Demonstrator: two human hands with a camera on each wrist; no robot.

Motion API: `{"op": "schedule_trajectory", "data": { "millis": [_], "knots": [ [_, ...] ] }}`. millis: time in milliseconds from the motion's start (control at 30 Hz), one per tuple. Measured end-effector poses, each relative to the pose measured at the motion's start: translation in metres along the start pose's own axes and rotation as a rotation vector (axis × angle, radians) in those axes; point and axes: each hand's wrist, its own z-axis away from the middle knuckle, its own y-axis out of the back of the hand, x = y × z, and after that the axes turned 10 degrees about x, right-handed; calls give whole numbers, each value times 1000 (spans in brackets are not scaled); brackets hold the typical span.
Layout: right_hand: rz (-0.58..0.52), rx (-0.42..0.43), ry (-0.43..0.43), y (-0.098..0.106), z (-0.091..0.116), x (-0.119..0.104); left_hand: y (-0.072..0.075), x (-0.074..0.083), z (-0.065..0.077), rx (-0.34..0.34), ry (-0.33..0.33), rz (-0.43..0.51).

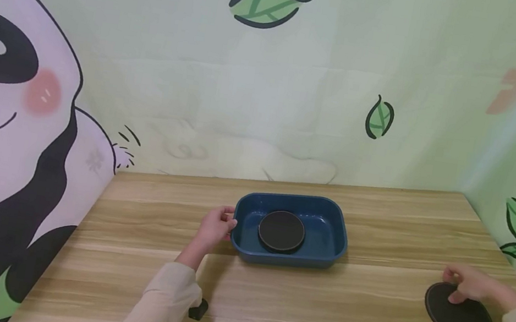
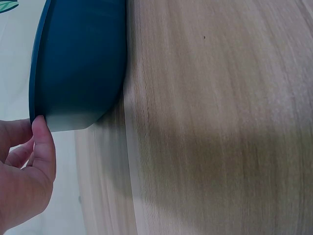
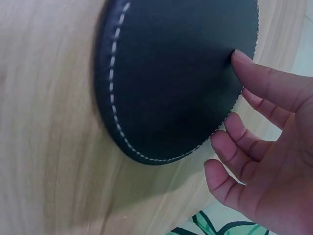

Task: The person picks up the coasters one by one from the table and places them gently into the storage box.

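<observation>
A blue rectangular basin (image 1: 290, 260) with rounded corners stands on the wooden table. Inside it lies a smaller round black piece (image 1: 281, 230), which looks thick or stacked. My left hand (image 1: 215, 227) pinches the basin's left rim; in the left wrist view the thumb of that hand (image 2: 29, 176) presses the blue wall from outside. Far to the right, my right hand (image 1: 475, 283) holds a round black leather mat (image 1: 459, 319) by its far edge. White stitching runs around the mat (image 3: 171, 88) in the right wrist view, the thumb lying on its face.
The light wood tabletop (image 1: 355, 314) stretches between the basin and the mat. Behind it hangs a pale green cloth backdrop (image 1: 296, 105) with leaves and a large panda (image 1: 10, 107) on the left.
</observation>
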Motion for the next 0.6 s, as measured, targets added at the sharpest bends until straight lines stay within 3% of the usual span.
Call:
{"op": "schedule_trajectory", "data": {
  "millis": [367, 600],
  "knots": [
    [-126, -34, -43, -1, 6, 0, 0, 2, 2, 2, 0, 8],
    [-107, -75, -97, 7, 8, -3, 0, 0, 1, -1, -15, 14]
  ]
}}
